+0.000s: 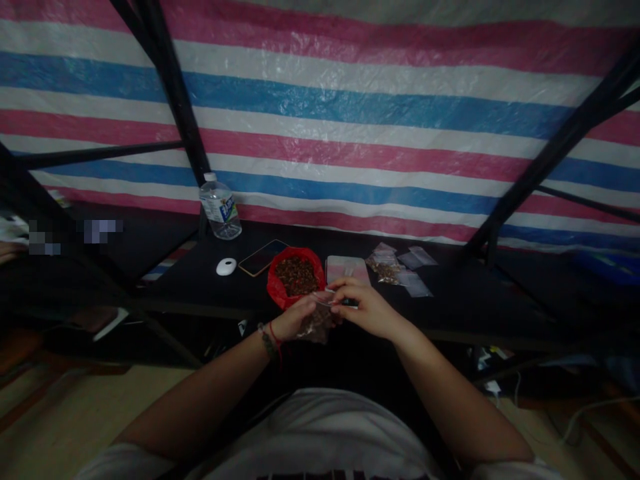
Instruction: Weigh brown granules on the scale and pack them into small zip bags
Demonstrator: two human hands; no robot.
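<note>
My left hand [295, 320] is closed on a small clear plastic zip bag [315, 328], held just off the front edge of the table. At the bag's top edge, my right hand [367, 308] pinches the plastic between thumb and fingers. Brownish contents seem to show through the bag, though the dim light blurs them. Directly behind my left hand sits a red plastic bag [273, 283], open at the top and full of dark brown, reddish granular pieces [297, 275]. A flat pale device, perhaps a small scale [345, 267], lies beyond my right hand and is partly covered by it.
Several small zip bags [417, 283] lie to the right, some holding brownish bits [386, 272]. Leftward are a phone [263, 258], a white oval object [227, 267] and a clear plastic bottle [220, 210]. Black metal posts [175, 87] flank the black table [450, 293] before a striped sheet [350, 120].
</note>
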